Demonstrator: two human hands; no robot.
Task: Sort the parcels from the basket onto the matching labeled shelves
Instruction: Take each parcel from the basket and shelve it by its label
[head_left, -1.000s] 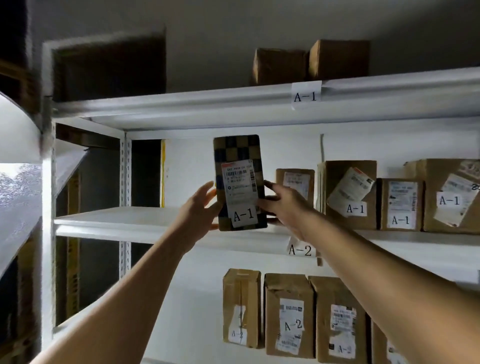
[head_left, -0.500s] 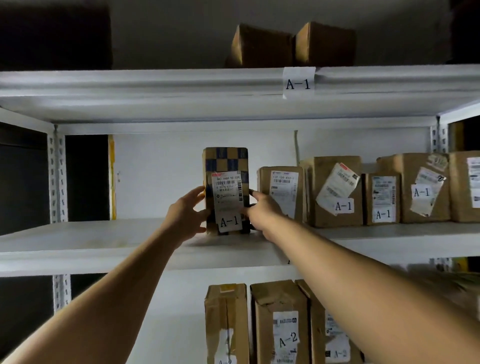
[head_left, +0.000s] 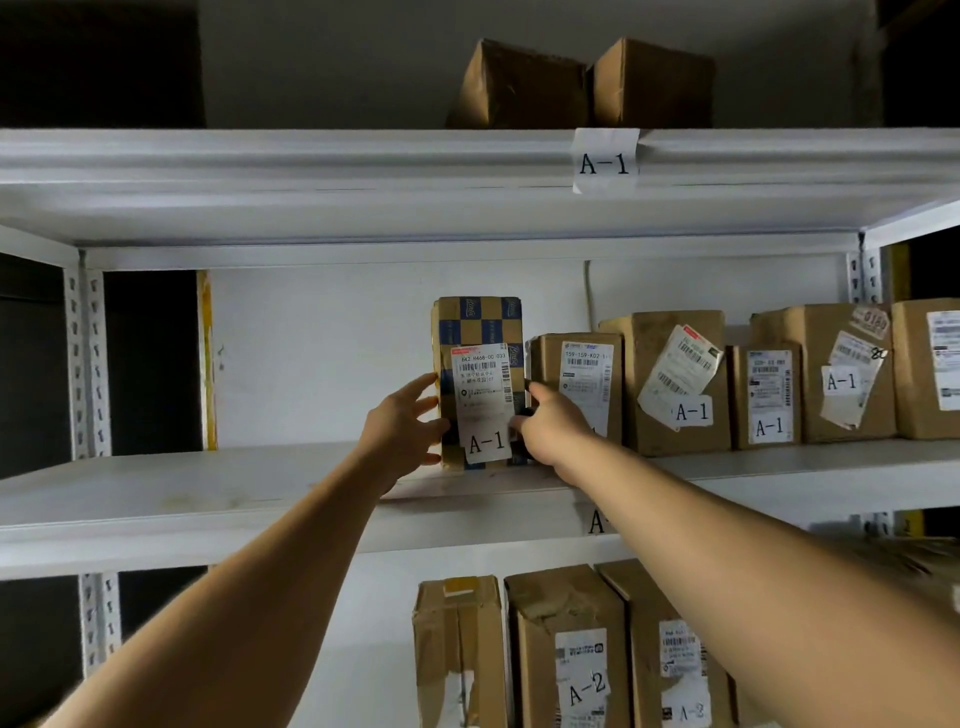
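A checkered parcel (head_left: 480, 382) marked A-1, carried in the air a second ago, now stands upright on the middle shelf (head_left: 218, 493), just beside other A-1 boxes (head_left: 675, 382). Left hand (head_left: 402, 426) and right hand (head_left: 550, 428) seemingly still grip its sides; placement looks nearly complete.

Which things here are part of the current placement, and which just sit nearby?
In play:
checkered parcel marked A-1
left hand
right hand
A-1 shelf

Bystanders:
A-1 boxes already shelved
A-2 boxes below
top boxes
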